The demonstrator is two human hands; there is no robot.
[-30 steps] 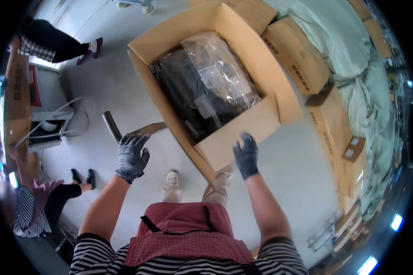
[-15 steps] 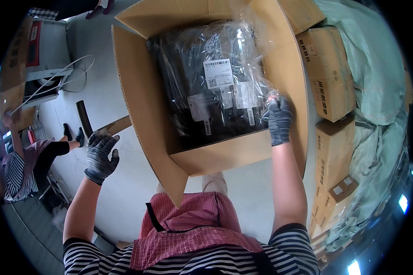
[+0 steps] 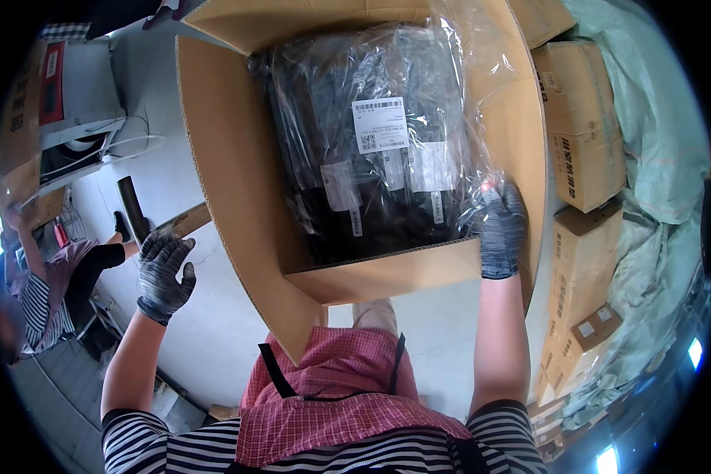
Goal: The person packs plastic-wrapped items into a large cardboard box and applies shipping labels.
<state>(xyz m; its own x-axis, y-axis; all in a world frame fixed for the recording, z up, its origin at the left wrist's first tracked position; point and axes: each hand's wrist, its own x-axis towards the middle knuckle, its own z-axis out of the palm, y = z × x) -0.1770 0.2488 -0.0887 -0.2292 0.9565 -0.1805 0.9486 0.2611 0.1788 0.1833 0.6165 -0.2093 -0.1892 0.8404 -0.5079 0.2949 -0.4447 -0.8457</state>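
Note:
In front of me stands an open cardboard box (image 3: 387,276), its flaps spread outward. Dark goods (image 3: 371,205), wrapped in clear plastic, lie inside; what they are I cannot make out. A white label (image 3: 380,125) sits on top, with several smaller tags beneath the film. At the box's right inner wall, my right hand (image 3: 503,233), in a grey knit glove, closes its fingertips on the clear plastic bag (image 3: 474,150). My left hand (image 3: 164,275), gloved alike, hovers left of the box with fingers apart and nothing in it.
Cardboard cartons (image 3: 584,134) are stacked along the right, beside a pale green sheet (image 3: 656,189). A dark tube (image 3: 132,207) rises just beyond my left hand. Farther left, another person (image 3: 63,276) sits near a white machine (image 3: 91,87).
My right hand has shifted right and slightly nearer, drawing the plastic's edge along toward the box wall. My left hand has drifted slightly left, still off the box.

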